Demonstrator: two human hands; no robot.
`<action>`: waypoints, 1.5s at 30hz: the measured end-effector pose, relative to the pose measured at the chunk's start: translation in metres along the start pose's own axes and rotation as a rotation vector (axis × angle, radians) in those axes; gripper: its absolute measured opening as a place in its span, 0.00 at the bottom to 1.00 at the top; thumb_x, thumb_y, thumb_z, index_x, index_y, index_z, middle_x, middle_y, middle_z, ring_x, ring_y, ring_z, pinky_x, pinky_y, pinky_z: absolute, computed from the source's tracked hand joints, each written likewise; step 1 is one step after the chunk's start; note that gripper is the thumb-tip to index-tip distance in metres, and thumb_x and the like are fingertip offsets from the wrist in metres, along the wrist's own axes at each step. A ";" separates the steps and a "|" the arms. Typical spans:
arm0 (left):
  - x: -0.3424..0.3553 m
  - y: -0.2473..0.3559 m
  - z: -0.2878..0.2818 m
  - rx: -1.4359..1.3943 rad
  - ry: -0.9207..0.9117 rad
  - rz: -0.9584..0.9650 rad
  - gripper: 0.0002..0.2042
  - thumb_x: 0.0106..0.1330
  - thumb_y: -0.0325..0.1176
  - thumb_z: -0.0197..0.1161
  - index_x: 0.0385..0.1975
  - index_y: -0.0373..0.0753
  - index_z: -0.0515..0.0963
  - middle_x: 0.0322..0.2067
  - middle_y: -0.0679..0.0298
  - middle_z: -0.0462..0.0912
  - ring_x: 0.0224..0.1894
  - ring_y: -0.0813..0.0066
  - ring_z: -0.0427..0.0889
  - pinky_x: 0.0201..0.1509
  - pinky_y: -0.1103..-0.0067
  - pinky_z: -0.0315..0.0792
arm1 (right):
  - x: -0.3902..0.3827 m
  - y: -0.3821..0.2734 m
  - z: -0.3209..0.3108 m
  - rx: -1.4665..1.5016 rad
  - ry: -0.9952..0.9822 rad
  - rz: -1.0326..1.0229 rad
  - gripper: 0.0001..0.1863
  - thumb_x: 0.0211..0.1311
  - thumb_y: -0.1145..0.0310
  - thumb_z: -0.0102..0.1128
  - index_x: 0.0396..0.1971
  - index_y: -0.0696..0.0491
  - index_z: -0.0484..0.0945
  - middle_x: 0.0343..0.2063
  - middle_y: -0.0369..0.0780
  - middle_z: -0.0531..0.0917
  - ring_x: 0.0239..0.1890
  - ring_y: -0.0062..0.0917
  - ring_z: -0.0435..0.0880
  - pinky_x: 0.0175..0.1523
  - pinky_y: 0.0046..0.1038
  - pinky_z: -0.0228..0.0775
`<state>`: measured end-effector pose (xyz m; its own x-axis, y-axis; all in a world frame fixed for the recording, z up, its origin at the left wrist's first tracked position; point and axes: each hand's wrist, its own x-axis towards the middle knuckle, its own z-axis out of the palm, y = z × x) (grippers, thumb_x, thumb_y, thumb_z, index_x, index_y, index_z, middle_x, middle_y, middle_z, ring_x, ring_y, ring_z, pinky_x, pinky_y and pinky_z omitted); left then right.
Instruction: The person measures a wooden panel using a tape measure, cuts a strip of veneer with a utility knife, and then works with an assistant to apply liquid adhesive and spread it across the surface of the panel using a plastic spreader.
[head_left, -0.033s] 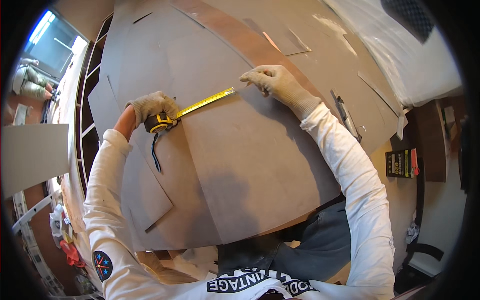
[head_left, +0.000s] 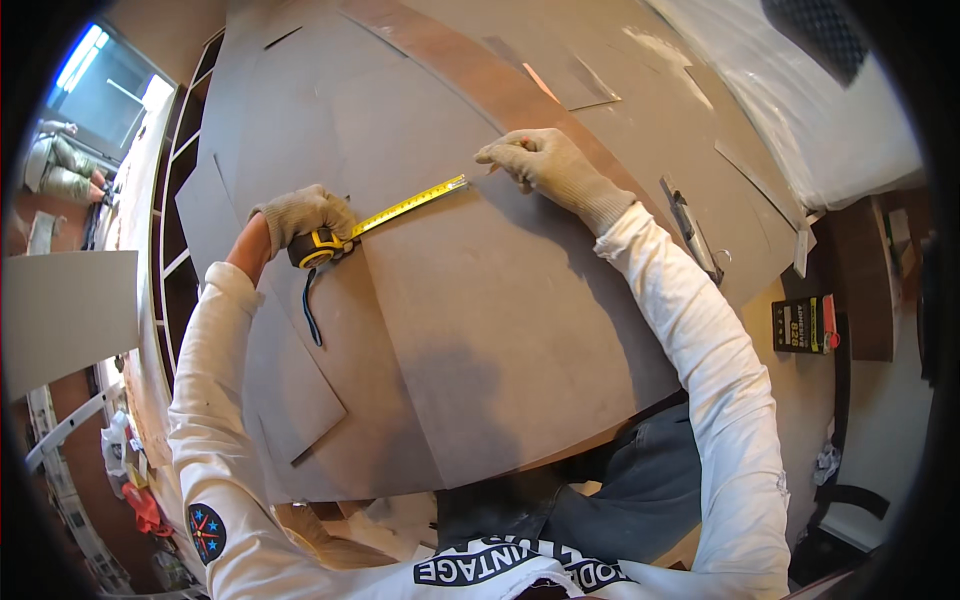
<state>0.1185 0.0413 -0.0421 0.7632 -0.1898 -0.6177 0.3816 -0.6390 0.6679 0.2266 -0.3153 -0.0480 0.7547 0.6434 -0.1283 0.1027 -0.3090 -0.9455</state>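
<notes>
My left hand [head_left: 308, 215], in a knit work glove, is closed around a yellow and black tape measure [head_left: 318, 247] resting on a large grey-brown sheet [head_left: 500, 320]. The yellow blade [head_left: 410, 204] runs out to the right across the sheet, its metal end lying just short of my right hand. A dark wrist strap [head_left: 311, 310] trails from the case. My gloved right hand [head_left: 550, 170] is pinched on a slim pencil [head_left: 525, 142]; its reddish end shows above the fingers, and its tip points down near the blade's end.
A utility knife [head_left: 694, 230] lies on the sheets to the right. Beyond my hands runs a brown strip [head_left: 470, 50]. Clear plastic wrapping [head_left: 790, 110] covers the far right. A dark adhesive can [head_left: 802, 325] stands off the right edge. Another person's legs [head_left: 70, 165] show at the far left.
My right hand has shifted very slightly to the left with the pencil. The left hand and the tape measure stay practically in place.
</notes>
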 end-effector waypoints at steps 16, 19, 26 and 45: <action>0.003 -0.004 0.001 0.051 0.043 0.027 0.10 0.49 0.30 0.69 0.29 0.30 0.87 0.29 0.63 0.89 0.28 0.78 0.85 0.37 0.80 0.80 | 0.021 0.005 0.020 -0.295 -0.006 -0.102 0.16 0.69 0.57 0.63 0.42 0.55 0.88 0.34 0.42 0.89 0.39 0.31 0.87 0.48 0.31 0.76; 0.005 -0.005 0.003 0.040 0.062 -0.007 0.11 0.49 0.30 0.69 0.30 0.31 0.87 0.29 0.63 0.89 0.28 0.78 0.85 0.37 0.80 0.80 | 0.020 0.004 0.020 -0.303 -0.020 -0.114 0.16 0.70 0.57 0.63 0.41 0.55 0.88 0.34 0.42 0.90 0.39 0.31 0.87 0.48 0.31 0.77; -0.016 0.005 0.006 -0.019 0.089 -0.124 0.11 0.52 0.30 0.67 0.31 0.30 0.87 0.30 0.61 0.89 0.28 0.77 0.85 0.36 0.80 0.79 | 0.023 0.009 0.028 -0.371 0.051 -0.173 0.15 0.71 0.58 0.62 0.42 0.55 0.87 0.37 0.43 0.90 0.41 0.28 0.87 0.49 0.29 0.77; -0.176 -0.029 0.264 -1.097 0.578 0.136 0.10 0.59 0.23 0.63 0.39 0.29 0.86 0.34 0.54 0.89 0.38 0.68 0.88 0.47 0.73 0.82 | 0.022 0.009 0.026 -0.212 0.025 -0.024 0.16 0.73 0.58 0.60 0.40 0.57 0.86 0.28 0.37 0.89 0.30 0.18 0.85 0.40 0.24 0.77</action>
<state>-0.1648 -0.1034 -0.0622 0.8417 0.3272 -0.4296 0.3033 0.3717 0.8774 0.2270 -0.2855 -0.0673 0.7659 0.6357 -0.0962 0.2532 -0.4357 -0.8637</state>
